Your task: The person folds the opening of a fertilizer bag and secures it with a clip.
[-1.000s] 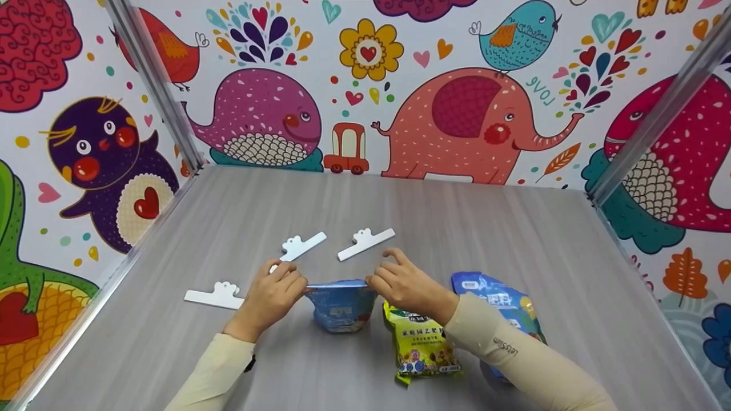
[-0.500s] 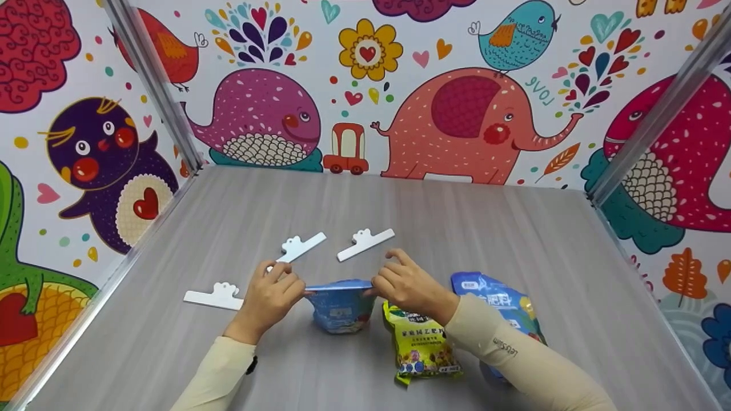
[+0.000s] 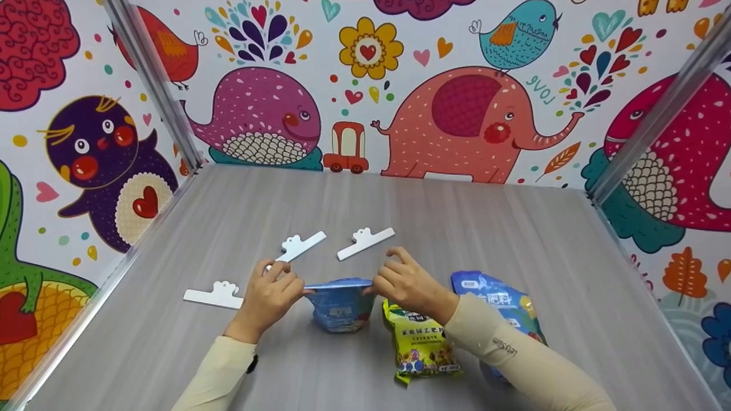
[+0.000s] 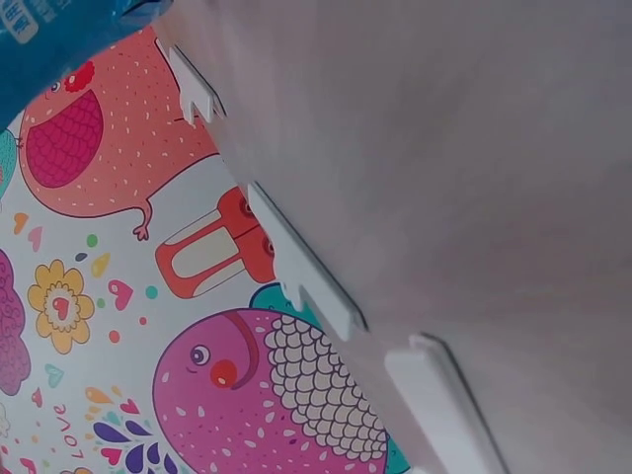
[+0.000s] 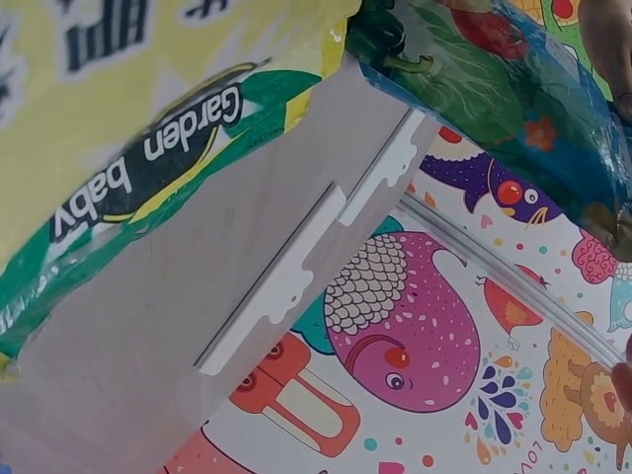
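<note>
A blue printed plastic bag (image 3: 341,311) stands on the table in the head view, its top edge drawn flat and straight between two hands. My left hand (image 3: 271,298) pinches the left end of that edge. At the right end, my right hand (image 3: 408,286) pinches the same edge, index finger raised. Part of the bag (image 5: 504,104), with vegetable pictures, shows in the right wrist view; a blue corner of the bag (image 4: 59,39) shows in the left wrist view. Just beside the right hand lies a yellow-green bag (image 3: 425,345), partly under the wrist.
Two white clips (image 3: 365,244) (image 3: 301,246) lie beyond the hands, and a third white clip (image 3: 216,295) lies left, partly behind the left hand. Another blue bag (image 3: 502,302) lies at right, partly hidden by the right forearm. Patterned walls (image 3: 354,85) enclose the table (image 3: 485,228).
Both hands have shifted slightly outward and a little lower along the bag's top edge, keeping their pinch. The clips and other bags have stayed put.
</note>
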A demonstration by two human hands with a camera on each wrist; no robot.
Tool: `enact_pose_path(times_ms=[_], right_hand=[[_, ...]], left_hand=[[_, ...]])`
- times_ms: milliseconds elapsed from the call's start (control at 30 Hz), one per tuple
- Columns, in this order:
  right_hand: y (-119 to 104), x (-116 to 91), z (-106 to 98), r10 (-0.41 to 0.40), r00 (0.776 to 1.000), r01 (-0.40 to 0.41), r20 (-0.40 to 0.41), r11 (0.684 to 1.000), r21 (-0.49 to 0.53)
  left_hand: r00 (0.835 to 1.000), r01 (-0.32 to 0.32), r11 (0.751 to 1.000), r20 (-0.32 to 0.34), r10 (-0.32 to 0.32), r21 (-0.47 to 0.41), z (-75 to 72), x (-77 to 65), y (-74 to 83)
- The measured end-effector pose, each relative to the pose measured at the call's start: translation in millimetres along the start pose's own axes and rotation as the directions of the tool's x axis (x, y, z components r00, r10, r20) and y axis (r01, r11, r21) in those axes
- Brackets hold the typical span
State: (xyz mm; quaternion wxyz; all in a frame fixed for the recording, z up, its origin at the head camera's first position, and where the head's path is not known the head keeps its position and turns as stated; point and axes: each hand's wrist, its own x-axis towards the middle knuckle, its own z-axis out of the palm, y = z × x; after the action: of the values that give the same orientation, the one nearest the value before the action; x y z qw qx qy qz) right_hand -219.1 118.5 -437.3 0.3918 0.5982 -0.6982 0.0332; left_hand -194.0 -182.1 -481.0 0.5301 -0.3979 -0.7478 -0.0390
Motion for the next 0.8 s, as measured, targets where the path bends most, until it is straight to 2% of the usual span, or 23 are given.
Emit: enact_pose_path(times_ms=[400, 800], right_hand=[[0.1, 0.9, 2.2, -0.027, 0.999, 0.026, -0.027, 0.999, -0.031], [-0.5, 1.4, 1.1, 0.016, 1.000, -0.017, 0.023, 0.999, 0.034]], left_hand=[[1.000, 0.019, 1.000, 0.012, -0.019, -0.019, -3.4, -0.4, -0.3], [0.999, 0.054, 0.999, 0.011, -0.054, -0.010, -16.9, -13.2, -10.4]])
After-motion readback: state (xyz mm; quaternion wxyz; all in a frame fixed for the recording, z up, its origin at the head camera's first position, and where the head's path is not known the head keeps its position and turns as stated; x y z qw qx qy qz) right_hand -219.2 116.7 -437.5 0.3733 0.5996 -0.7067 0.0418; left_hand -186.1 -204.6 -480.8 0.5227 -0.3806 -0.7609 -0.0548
